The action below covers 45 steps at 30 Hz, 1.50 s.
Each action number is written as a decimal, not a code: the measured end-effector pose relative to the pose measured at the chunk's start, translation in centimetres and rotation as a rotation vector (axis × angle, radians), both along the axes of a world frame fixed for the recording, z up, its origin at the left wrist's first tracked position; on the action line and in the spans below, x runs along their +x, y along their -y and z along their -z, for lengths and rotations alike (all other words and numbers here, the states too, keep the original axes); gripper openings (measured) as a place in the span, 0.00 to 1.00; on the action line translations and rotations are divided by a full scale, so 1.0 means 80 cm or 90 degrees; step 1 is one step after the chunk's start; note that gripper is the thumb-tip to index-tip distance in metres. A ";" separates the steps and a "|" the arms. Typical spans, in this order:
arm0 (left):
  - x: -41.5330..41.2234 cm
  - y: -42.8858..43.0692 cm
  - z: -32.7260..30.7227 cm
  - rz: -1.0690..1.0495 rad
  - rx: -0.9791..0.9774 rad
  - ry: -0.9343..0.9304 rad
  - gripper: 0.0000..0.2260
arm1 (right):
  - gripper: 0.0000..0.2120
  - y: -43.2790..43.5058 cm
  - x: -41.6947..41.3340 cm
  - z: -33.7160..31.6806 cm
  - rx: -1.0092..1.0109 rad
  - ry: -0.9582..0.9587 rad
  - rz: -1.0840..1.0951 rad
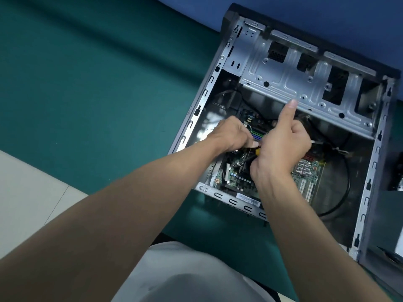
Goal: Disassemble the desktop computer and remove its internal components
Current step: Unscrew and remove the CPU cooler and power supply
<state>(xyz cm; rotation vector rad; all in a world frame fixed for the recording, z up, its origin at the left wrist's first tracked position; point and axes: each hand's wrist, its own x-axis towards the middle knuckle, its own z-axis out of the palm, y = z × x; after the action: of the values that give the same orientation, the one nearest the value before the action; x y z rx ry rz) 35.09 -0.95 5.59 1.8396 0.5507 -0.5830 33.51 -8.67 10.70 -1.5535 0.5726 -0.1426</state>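
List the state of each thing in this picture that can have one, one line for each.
computer case: lying on its side, side panel off.
drive cage: fitted in the case, bays look empty.
motherboard: seated in the case.
screwdriver: gripped, tip down at the board.
right hand: curled round the screwdriver, one digit straight up.
left hand: fingers curled beside the screwdriver; grip hidden.
black cable: looped on the case floor.

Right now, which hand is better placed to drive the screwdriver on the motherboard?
Right. The right hand is wrapped round the screwdriver, whose shaft slants down to the motherboard. The left hand only curls beside the yellow collar; its grip is hidden.
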 end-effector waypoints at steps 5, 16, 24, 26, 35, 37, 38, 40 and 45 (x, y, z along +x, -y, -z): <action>-0.003 -0.004 0.001 0.039 0.053 0.017 0.15 | 0.26 0.031 0.034 -0.004 0.190 -0.081 -0.629; -0.004 -0.003 -0.002 0.029 0.073 -0.004 0.26 | 0.26 -0.008 -0.013 -0.002 -0.050 0.037 -0.174; -0.003 -0.003 0.004 0.044 0.073 0.000 0.08 | 0.23 0.035 0.046 -0.019 -0.074 -0.089 -0.726; -0.005 -0.003 0.006 0.009 0.049 0.023 0.11 | 0.22 0.043 0.050 -0.027 -0.569 -0.025 -0.781; -0.002 -0.002 -0.001 0.026 0.050 -0.003 0.16 | 0.22 0.037 0.040 -0.069 -0.840 -0.134 -1.004; -0.004 -0.003 -0.004 0.041 0.079 -0.003 0.24 | 0.20 0.030 0.033 -0.075 -0.893 -0.062 -1.030; -0.004 -0.003 -0.005 0.050 0.086 -0.002 0.27 | 0.20 0.029 0.030 -0.078 -0.922 -0.025 -1.046; -0.004 -0.003 -0.008 0.047 0.070 -0.006 0.29 | 0.19 0.028 0.023 -0.079 -0.960 0.064 -1.099; -0.002 -0.003 -0.002 0.036 0.072 0.005 0.25 | 0.17 0.038 0.028 -0.081 -1.008 0.144 -1.214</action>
<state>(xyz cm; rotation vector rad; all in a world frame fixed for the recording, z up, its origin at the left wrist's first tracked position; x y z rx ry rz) 34.94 -0.70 5.73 1.9694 0.5371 -0.5921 35.72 -11.68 17.19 -2.7723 -1.7718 0.8804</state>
